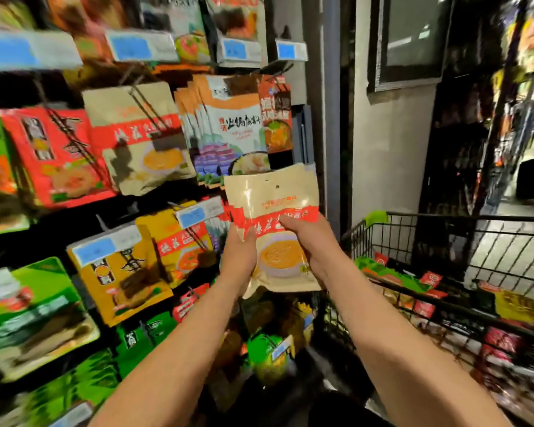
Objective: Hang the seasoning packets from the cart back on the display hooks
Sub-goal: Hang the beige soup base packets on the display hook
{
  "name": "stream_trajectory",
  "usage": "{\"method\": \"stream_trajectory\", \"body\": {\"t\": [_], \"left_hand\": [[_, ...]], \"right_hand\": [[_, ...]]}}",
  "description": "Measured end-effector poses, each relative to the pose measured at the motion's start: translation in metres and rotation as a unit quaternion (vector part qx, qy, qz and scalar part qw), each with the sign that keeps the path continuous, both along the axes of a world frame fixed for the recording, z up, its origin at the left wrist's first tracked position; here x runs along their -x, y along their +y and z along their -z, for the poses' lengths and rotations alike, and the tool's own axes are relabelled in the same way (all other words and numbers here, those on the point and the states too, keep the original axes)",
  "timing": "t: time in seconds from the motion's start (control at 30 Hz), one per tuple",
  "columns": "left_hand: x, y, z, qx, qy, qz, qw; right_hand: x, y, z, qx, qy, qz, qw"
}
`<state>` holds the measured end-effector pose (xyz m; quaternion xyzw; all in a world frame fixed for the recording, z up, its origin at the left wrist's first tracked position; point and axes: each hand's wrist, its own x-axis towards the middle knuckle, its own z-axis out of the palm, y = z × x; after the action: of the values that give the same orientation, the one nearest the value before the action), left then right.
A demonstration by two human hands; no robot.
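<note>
I held one cream seasoning packet (pixel 272 217) upright at the centre of the frame, both hands closed on it: my left hand (pixel 239 257) gripped its lower left edge with the thumb across the red band, and my right hand (pixel 310 248) clasped the right side, fingers wrapped behind and thumb pressed on the front. The packet's small hang hole (pixel 277 186) sat near its top edge, clear of my grip.

I judged this to be the carry-and-align step: the packet was out of the cart (pixel 450 220) at the right of the frame, where more packets (pixel 426 291) lay, but it was not on any hook. Its top edge sat just below the orange-and-white packets (pixel 228 124) hanging in the upper middle of the frame.

A matching cream packet with the same red band (pixel 139 140) hung to the left of those, on a dark wire display hook (pixel 150 110) (that looked to me like the right home for it, though the blur left the print hard to read). The next move called for shifting the packet up and toward the left of the frame, bringing the hang hole level with that hook's tip, and threading it on squarely. One hand would probably need to steady the top near the hole, since the pouch looked soft and likely to flop.
</note>
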<state>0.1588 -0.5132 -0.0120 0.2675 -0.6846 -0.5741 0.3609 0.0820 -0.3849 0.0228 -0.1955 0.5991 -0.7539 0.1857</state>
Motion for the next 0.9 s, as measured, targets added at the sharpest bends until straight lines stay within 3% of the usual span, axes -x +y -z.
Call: {"method": "stream_trajectory", "body": {"t": [0.1,0.33,0.47,0.63,0.9], "left_hand": [[-0.025,-0.008,-0.004,0.004,0.022,-0.004,1.000],[-0.075,-0.017,-0.049,0.013,0.083,-0.049,0.995],[-0.085,-0.031,-0.072,0.005,0.063,-0.106,0.992],[-0.086,-0.051,-0.098,-0.021,0.113,-0.143,0.983],[-0.090,-0.091,-0.123,-0.030,0.127,-0.131,0.983]], "right_hand": [[-0.022,-0.005,-0.012,-0.003,0.018,-0.006,1.000],[-0.041,-0.019,-0.035,0.045,-0.035,-0.015,0.998],[-0.042,-0.035,-0.046,0.058,-0.032,-0.038,0.997],[-0.033,-0.059,-0.060,0.066,-0.011,-0.071,0.995],[-0.012,-0.124,-0.084,0.054,0.019,-0.120,0.991]]}}
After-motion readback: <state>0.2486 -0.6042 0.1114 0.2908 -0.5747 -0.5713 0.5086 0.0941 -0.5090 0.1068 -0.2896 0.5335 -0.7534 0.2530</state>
